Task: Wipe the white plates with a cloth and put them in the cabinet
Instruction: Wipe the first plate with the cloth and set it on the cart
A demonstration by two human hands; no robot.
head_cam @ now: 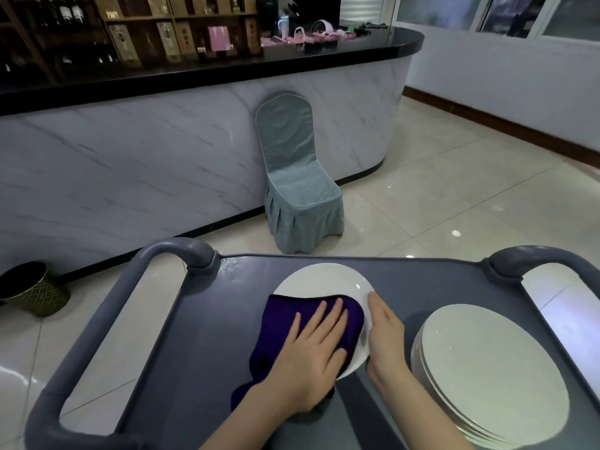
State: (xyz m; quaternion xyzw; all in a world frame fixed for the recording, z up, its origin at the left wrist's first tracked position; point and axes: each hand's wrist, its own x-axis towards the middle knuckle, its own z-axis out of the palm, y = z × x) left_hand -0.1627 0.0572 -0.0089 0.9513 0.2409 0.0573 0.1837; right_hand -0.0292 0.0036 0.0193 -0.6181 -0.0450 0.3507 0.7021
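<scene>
Pressing down flat, fingers straight and slightly spread, the left hand [311,355] rests on a purple cloth [282,323] lying over a white plate [321,280] on a grey cart [211,319]. The right hand [384,332], fingers straight and together, touches the plate's right rim. Just right of it sits a stack of white plates [493,368]. Beyond the hands stand a covered chair [298,177] and a marble counter [162,141].

Left hand [308,347] lies palm down, fingers straight and slightly spread, pressing flat on a dark purple cloth [282,319]. Right hand [384,336] stands on its edge, fingers extended and held together, set against the right rim of a round white plate [321,280]; thumb not visible. Both bare forearms enter from the lower edge, converging, the hands just beside one another.
</scene>
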